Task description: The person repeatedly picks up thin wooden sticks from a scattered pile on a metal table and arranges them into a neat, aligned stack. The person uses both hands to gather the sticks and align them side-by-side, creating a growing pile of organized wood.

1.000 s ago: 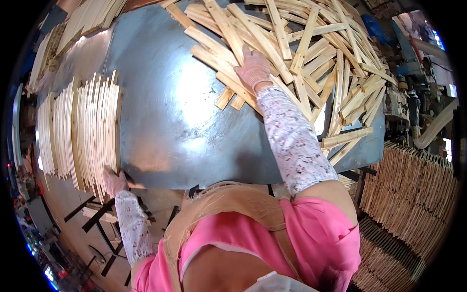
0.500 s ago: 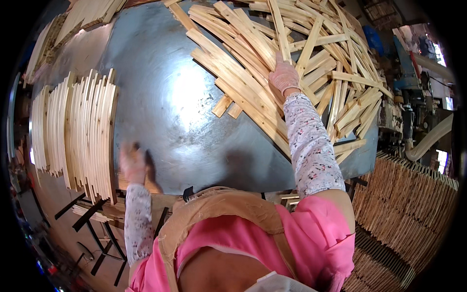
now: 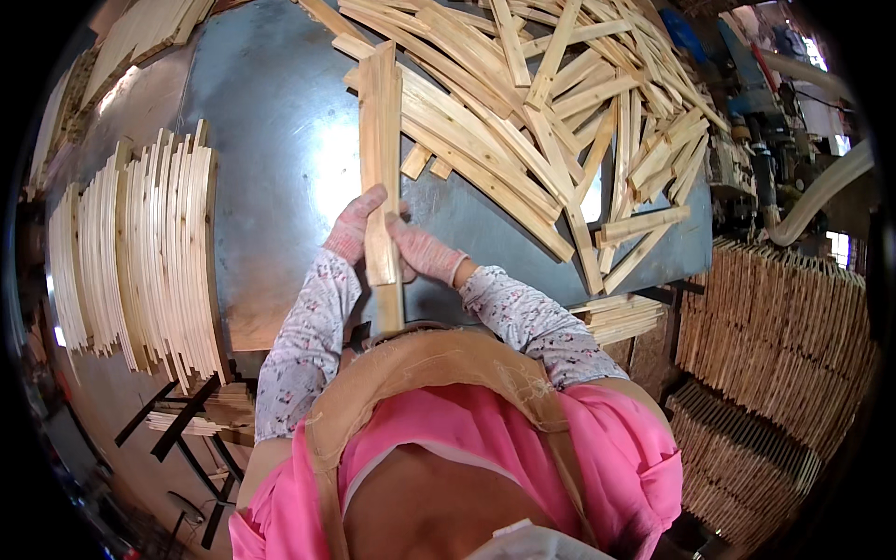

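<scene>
In front of my body, both gloved hands grip a few wooden slats that lie together lengthwise, pointing away from me over the metal table. My left hand is closed on their left side, thumb across the top. My right hand holds the right side at about the same height, its fingertips partly hidden by the wood. One slat end sticks out nearer to my apron. Just past the right hand lies a loose, crisscrossed pile of slats.
Left on the table stands a neat row of slats packed side by side. Wide boards lie at the far left. Tall stacks of wooden strips stand at right, below machinery with a pale hose. A black metal stand is at lower left.
My right hand has come back from the pile with slats, and my left hand has moved right and closed on them. The view has shifted slightly.
</scene>
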{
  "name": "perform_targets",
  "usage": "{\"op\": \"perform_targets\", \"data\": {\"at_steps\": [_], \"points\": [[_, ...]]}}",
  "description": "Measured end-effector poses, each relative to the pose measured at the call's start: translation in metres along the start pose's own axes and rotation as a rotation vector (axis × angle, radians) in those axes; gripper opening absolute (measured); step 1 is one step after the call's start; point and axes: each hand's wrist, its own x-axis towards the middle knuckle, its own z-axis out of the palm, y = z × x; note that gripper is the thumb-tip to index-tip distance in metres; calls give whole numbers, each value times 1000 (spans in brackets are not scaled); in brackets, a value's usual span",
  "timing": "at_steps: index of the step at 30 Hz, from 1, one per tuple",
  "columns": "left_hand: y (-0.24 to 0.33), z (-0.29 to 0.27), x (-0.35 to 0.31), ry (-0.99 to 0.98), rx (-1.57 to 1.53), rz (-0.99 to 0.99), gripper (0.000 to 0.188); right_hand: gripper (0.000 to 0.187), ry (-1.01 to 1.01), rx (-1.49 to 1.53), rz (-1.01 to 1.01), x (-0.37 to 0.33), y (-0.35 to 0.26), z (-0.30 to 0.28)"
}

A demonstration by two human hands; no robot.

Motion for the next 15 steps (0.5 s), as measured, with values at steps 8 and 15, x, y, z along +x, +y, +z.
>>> {"op": "perform_targets", "data": {"at_steps": [8,15], "points": [[52,-80,-155,1123,1708,5,88,93,1111,-1410,-465,-9,47,-143],[32,-209,-228,1412,2052,98,89,69,931,-1418,-167,4,41,-153]]}}
